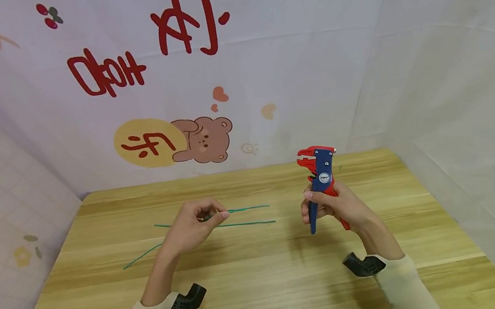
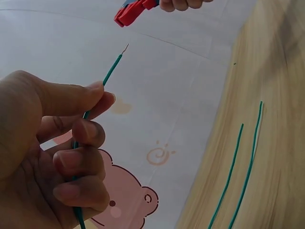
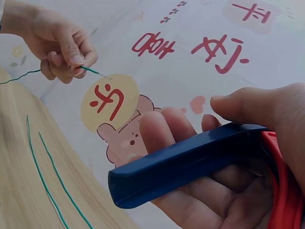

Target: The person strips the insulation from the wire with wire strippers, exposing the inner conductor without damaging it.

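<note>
My left hand pinches a green wire between thumb and forefinger, its other fingers curled around the length below. In the left wrist view a bare copper strand shows at the tip of this wire. My right hand holds a red and blue wire stripper upright, thumb across the blue handle. Its red jaws stand a little apart, facing left, with no wire between them. The blue handle lies over the fingers in the right wrist view. A gap separates the wire tip from the tool.
Two more green wires, a shorter one and a longer one, lie side by side on the wood-grain table. White printed cloth hangs behind and at both sides. A tiny dark scrap sits near the table's back right.
</note>
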Action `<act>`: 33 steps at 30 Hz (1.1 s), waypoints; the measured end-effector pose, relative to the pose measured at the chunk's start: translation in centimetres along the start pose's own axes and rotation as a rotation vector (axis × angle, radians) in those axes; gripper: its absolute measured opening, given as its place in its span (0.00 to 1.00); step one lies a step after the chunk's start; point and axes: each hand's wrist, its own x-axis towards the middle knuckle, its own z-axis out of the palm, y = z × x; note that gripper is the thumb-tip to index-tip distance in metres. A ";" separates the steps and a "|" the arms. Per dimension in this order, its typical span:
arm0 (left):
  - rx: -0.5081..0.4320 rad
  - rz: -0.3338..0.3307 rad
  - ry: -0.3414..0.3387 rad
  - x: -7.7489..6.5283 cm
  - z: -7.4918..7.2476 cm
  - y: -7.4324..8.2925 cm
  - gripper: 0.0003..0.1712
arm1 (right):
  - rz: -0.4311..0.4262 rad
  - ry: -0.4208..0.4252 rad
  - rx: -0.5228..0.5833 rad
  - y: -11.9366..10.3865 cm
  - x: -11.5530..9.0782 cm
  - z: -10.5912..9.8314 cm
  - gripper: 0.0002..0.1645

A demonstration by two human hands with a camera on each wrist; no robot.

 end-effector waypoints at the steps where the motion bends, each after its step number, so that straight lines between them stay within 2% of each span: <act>1: -0.001 -0.002 -0.002 0.0 0.1 0.0 0.04 | -0.001 0.001 0.003 0.0 -0.1 0.0 0.08; 9: -0.006 -0.031 -0.016 -0.4 1.1 -0.5 0.04 | 0.005 0.004 0.023 0.3 -0.3 -0.1 0.08; 18: 0.042 0.025 0.024 -0.4 2.6 -1.2 0.04 | 0.010 0.010 0.016 0.2 -0.4 -0.5 0.12; 25: 0.088 0.054 0.050 0.1 3.6 -1.6 0.05 | -0.004 0.001 0.024 -0.1 -0.3 -0.8 0.07; 33: 0.130 0.029 0.082 0.0 4.6 -2.5 0.07 | -0.005 -0.003 0.049 0.0 -0.3 -0.8 0.09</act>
